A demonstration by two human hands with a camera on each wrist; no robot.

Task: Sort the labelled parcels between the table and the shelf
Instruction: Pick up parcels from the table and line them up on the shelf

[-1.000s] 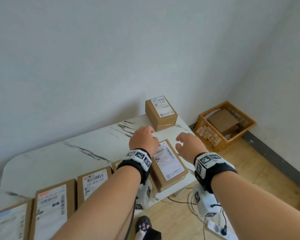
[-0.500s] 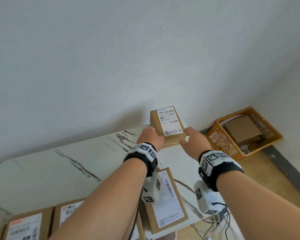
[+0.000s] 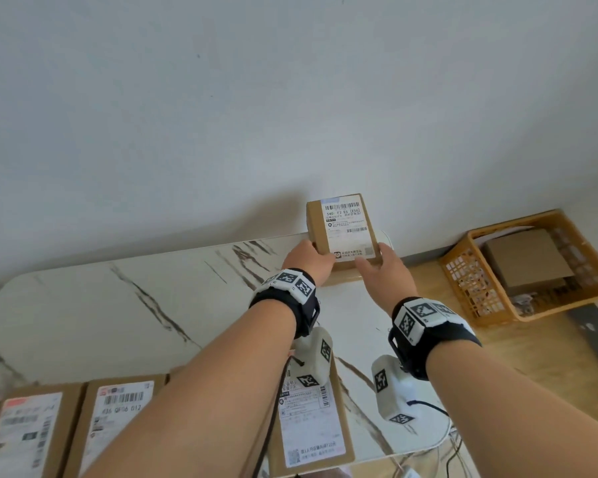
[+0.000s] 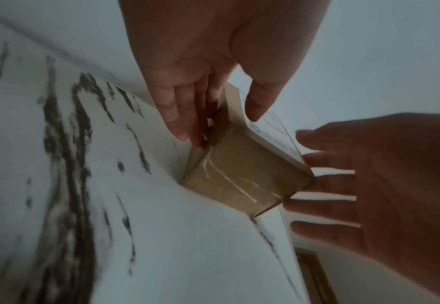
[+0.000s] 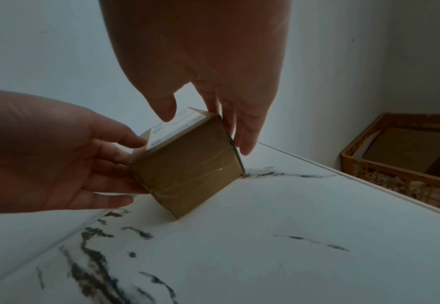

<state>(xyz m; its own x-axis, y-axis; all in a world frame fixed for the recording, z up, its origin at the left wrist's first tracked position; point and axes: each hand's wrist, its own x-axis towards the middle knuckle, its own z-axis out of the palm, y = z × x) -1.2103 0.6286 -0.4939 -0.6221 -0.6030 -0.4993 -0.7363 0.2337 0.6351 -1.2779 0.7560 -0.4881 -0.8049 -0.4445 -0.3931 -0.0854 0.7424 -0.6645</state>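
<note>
A: Two hands on one box. Start with the biggest thing, though: where does it all stand?

B: On the marble-veined table (image 3: 83, 315), which runs along the wall. Off its right end an orange crate (image 3: 477, 294) sits on the floor with plain cardboard inside. A row of labelled parcels (image 3: 118, 422) lies flat along the near edge.

A: And the one being handled?

B: The small parcel (image 3: 342, 229) is at the far right corner of the table, close to the wall, label facing up. In the right wrist view it is tipped, with only its lower edge on the marble.

A: How is it held?

B: The left hand (image 3: 308, 262) clasps its left side, fingers along the flank and thumb over the top edge. The right hand (image 3: 382, 270) does the same on the right side. So both hands are clamped on it, from opposite sides.

A: Which way does the box run?

B: Its long axis points away from the person, toward the wall, and the hands grip across the short width at the near end. Neither hand looks nearer than the other.

A: So the coming move?

B: Probably a lift straight up and back toward the body. No shelf is in view, so which way to carry it cannot be told.
</note>
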